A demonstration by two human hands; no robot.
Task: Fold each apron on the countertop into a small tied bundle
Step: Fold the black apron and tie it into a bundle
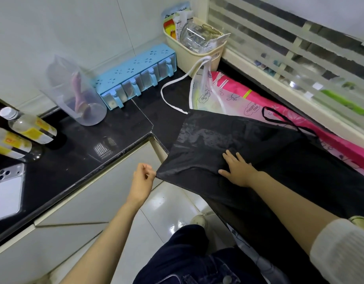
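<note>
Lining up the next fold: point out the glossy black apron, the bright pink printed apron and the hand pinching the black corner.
glossy black apron (228, 136), head view, its flat upper panel.
bright pink printed apron (230, 84), head view, its exposed far end.
left hand (143, 177), head view, its middle.

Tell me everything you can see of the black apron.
The black apron is a thin, glossy, plastic-looking sheet. It lies wrinkled and spread out on the countertop, with its near side hanging over the front. A thin black strap loops at its far side. It overlaps a pink apron beneath. The left hand pinches its corner beyond the counter edge, and the right hand presses flat on it.
</note>
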